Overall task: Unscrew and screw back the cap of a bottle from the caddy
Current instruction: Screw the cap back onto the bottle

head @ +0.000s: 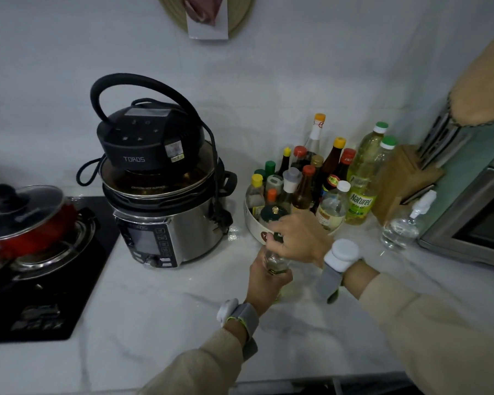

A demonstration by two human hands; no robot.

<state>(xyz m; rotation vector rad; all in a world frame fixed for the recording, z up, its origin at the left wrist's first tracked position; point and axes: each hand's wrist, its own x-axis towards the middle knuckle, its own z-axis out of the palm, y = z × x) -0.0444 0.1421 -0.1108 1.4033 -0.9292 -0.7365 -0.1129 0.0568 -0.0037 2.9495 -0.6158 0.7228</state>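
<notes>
At far left your red pot sits lidded on the stove, with the pressure cooker beside it. Your left hand wraps closed around the body of the clear bottle, which stands on the tabletop just in front of the round white caddy crowded with sauce bottles. Your right hand closes from above on its dark cap. Bare tabletop stretches toward the near edge; the toaster oven bounds the right.
</notes>
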